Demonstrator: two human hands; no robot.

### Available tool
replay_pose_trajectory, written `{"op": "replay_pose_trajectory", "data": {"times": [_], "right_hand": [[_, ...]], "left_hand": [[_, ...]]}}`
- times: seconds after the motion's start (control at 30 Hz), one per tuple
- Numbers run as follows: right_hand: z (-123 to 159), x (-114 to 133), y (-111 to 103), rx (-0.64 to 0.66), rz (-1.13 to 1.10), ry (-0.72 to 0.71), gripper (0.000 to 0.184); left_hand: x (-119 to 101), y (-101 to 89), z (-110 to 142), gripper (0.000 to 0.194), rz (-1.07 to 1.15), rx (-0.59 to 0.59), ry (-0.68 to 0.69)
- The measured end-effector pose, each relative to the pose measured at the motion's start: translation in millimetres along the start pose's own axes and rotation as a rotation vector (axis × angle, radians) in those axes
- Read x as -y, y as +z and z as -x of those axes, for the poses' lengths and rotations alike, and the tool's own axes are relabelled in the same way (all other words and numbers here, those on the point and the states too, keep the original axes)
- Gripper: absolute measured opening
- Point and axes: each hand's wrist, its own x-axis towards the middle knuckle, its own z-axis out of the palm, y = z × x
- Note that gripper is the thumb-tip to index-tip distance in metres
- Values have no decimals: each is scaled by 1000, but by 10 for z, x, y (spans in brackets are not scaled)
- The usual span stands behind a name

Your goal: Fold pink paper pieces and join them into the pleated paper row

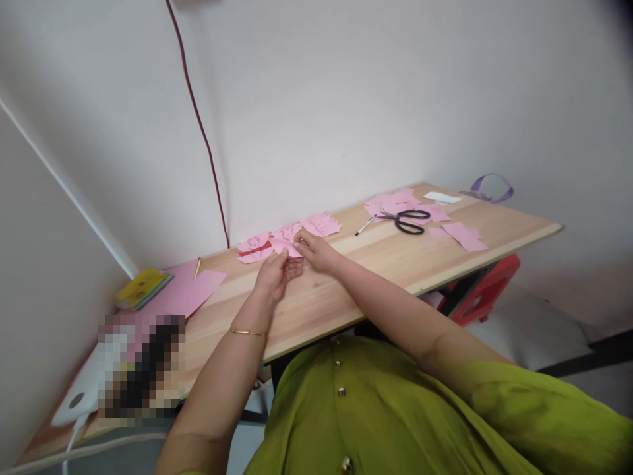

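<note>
Both hands meet over a small piece of pink paper (pixel 281 245) near the back of the wooden table. My left hand (pixel 277 272) has its thumb on the paper's near edge and its fingers curled beneath. At the paper's right side, my right hand (pixel 315 251) is closed with thumb and fingertips together, touching the sheet. Just behind lie cut pink paper pieces with drawn lines and ragged edges, one on the left (pixel 253 241) with a red strip and another on the right (pixel 321 224). The hands partly cover the piece between these.
Black-handled scissors (pixel 408 222) and a marker (pixel 366 225) lie by pink scraps (pixel 463 235) on the right. At left are large pink sheets (pixel 173 290), a yellow pencil (pixel 198 268), a yellow pad (pixel 143 288) and a white power strip (pixel 89 389). A red stool (pixel 487 293) stands under the table (pixel 524 221).
</note>
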Motion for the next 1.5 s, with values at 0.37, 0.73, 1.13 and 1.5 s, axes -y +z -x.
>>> {"op": "replay_pose_trajectory", "data": {"times": [0.37, 0.73, 1.13, 1.5], "right_hand": [[4, -14, -1, -2, 3, 13, 15], [53, 47, -16, 36, -6, 2, 13], [22, 11, 7, -2, -83, 13, 16], [27, 41, 35, -11, -146, 70, 16]], "left_hand": [[-31, -31, -40, 25, -26, -87, 23], [64, -35, -26, 31, -105, -86, 70], [98, 7, 3, 29, -173, -10, 84], [85, 27, -16, 21, -468, -90, 249]]}}
